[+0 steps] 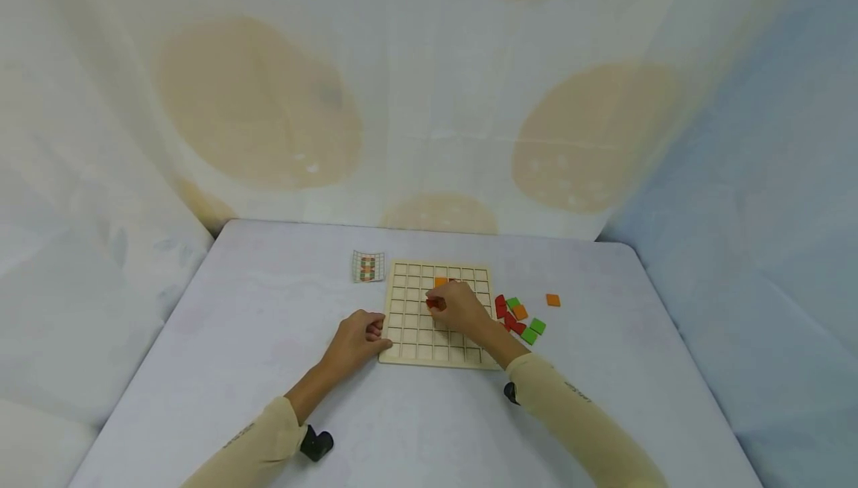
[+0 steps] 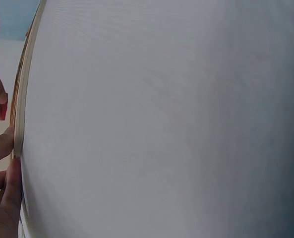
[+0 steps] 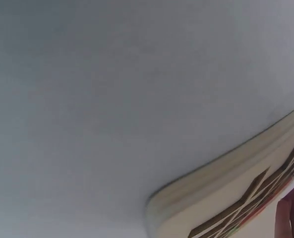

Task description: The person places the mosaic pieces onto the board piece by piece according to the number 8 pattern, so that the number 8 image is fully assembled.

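Red tile (image 1: 431, 303): your right hand (image 1: 461, 308) pinches it between thumb and fingertips near the middle of the board (image 1: 410, 335); whether it touches a cell cannot be told. Your left hand (image 1: 355, 335) pinches the board's left edge, close to its near-left corner. Likely faults:

1. Releasing the red tile tilted may leave it caught on a cell ridge.
2. Sweeping your right fingers towards the tabletop's (image 1: 255, 309) far edge may dislodge the orange tile (image 1: 440, 281) just beyond them.
3. Pushing the board towards the tabletop's right edge may scatter the loose tiles (image 1: 520, 312) beside it.
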`<control>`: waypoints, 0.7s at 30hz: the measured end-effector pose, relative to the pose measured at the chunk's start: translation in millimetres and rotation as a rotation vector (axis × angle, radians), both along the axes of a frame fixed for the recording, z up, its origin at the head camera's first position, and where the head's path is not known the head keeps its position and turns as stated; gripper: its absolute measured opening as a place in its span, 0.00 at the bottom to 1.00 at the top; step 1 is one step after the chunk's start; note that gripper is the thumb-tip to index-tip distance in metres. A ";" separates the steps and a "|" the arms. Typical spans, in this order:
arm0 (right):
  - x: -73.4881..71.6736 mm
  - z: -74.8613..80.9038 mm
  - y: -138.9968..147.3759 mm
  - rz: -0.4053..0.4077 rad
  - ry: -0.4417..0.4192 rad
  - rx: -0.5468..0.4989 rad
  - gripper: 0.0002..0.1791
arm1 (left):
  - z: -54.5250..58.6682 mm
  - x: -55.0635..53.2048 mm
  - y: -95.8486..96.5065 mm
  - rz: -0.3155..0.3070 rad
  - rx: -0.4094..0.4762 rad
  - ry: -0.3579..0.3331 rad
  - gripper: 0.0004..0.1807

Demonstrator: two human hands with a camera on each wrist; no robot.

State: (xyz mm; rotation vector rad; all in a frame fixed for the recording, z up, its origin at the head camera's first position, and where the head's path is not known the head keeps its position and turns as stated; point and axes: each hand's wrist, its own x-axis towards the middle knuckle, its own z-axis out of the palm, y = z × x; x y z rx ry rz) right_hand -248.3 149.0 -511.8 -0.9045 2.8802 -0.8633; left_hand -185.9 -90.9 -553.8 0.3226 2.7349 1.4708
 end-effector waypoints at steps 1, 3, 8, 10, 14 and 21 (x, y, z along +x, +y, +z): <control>0.5 -0.9 -2.2 0.005 0.004 0.000 0.13 | -0.3 0.0 0.2 0.000 -0.001 -0.002 0.26; 1.2 -2.2 -5.6 0.009 0.008 0.011 0.13 | -0.4 0.1 0.7 0.002 -0.002 -0.001 0.26; 1.9 -2.9 -9.6 0.005 0.009 0.037 0.13 | -0.4 0.4 1.4 0.003 0.003 -0.004 0.26; 2.0 -2.6 -10.2 0.005 0.013 0.048 0.13 | 0.2 0.7 1.5 0.002 0.008 -0.008 0.26; 1.7 -1.9 -11.1 0.017 0.016 0.066 0.11 | 1.7 1.2 1.2 0.002 0.012 -0.009 0.26; -0.8 -2.5 -12.2 0.068 0.042 0.057 0.09 | -0.7 -0.2 0.0 0.005 0.000 -0.006 0.26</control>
